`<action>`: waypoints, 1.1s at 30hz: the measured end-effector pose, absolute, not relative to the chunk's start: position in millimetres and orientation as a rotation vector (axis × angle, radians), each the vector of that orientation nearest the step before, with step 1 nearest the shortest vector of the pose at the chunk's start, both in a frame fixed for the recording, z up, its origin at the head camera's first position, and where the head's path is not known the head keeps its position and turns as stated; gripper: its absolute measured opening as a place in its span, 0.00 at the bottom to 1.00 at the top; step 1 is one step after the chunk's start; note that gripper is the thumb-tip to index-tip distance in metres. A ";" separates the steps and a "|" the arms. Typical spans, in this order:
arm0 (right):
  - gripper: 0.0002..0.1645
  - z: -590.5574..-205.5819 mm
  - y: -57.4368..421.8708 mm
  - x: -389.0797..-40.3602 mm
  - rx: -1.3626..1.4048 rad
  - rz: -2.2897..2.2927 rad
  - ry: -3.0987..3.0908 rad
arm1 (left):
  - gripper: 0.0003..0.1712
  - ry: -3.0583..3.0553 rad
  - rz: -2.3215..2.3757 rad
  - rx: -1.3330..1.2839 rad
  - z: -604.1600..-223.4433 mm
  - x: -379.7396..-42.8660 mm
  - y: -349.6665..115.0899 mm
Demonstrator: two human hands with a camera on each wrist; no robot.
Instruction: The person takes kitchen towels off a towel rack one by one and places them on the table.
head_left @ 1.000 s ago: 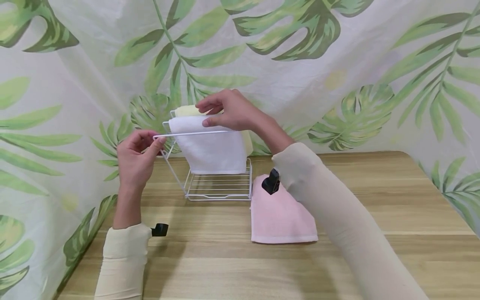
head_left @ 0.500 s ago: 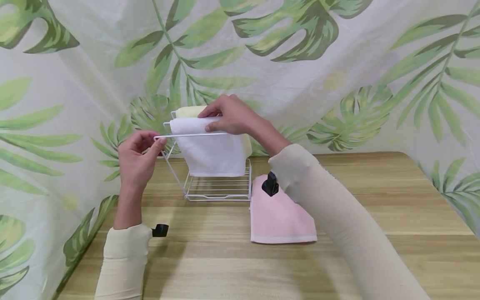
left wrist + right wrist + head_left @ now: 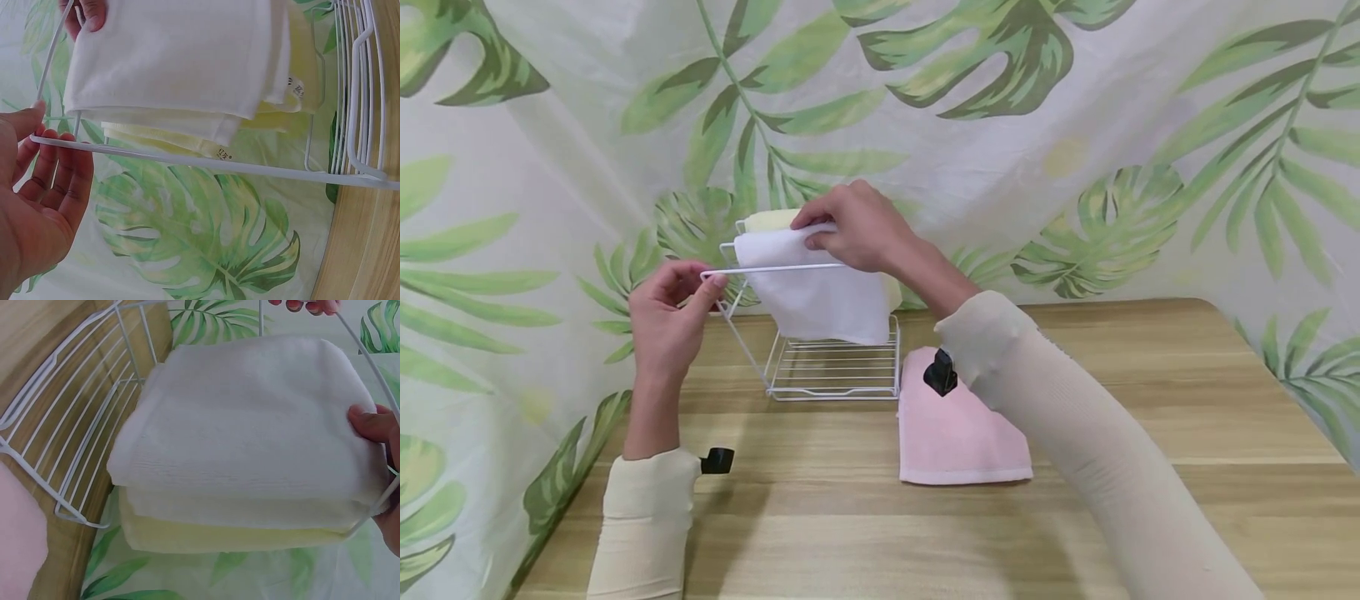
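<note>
A white wire rack (image 3: 833,398) stands on the table with its bars leaning up to the left. My left hand (image 3: 668,321) pinches the left corner of its front top bar between thumb and fingers. Over the bar behind hangs a white towel (image 3: 820,302). My right hand (image 3: 867,227) pinches this towel's top fold near its right end. Farther back hangs a yellow towel (image 3: 769,220), mostly hidden by the white one; its lower part (image 3: 244,536) shows below the white towel in the right wrist view. The rack's right upper corner is hidden behind my right hand.
A pink towel (image 3: 961,442) lies flat on the wooden table (image 3: 820,542), just right of the rack's base and partly under my right sleeve. Behind the table hangs a leaf-patterned cloth (image 3: 985,192). The rack's lower shelf (image 3: 838,367) has thin parallel wires.
My right hand has come down onto the white towel's top fold and now pinches it. The towel's lower hem has risen slightly and slants. My left hand has stayed on the rack's corner.
</note>
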State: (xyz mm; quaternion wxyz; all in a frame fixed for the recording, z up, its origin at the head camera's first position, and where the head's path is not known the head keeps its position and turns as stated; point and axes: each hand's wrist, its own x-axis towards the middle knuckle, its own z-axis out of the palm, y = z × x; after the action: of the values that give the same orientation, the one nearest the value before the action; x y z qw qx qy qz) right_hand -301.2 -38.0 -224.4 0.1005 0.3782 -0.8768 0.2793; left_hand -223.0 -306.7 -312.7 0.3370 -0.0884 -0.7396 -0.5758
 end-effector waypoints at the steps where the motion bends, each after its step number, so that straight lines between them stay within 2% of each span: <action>1: 0.13 -224.0 -37.8 -300.4 1.119 0.804 -2.572 | 0.08 -1.928 -1.499 -0.232 -312.7 -223.1 -306.6; 14: 0.13 -219.6 -37.7 -293.3 1.119 0.766 -2.383 | 0.10 -1.914 -1.503 -0.244 -313.1 -223.1 -308.8; 33: 0.11 -204.6 -28.2 -267.6 1.284 1.005 -2.245 | 0.10 -1.970 -1.448 -0.207 -310.4 -221.5 -308.1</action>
State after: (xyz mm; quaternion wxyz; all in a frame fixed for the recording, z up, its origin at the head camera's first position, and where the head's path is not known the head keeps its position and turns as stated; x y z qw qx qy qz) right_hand -267.6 -28.2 -204.6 0.1825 0.4550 -0.7956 0.3560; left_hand -221.5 -308.1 -310.4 0.3371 -0.0794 -0.7559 -0.5557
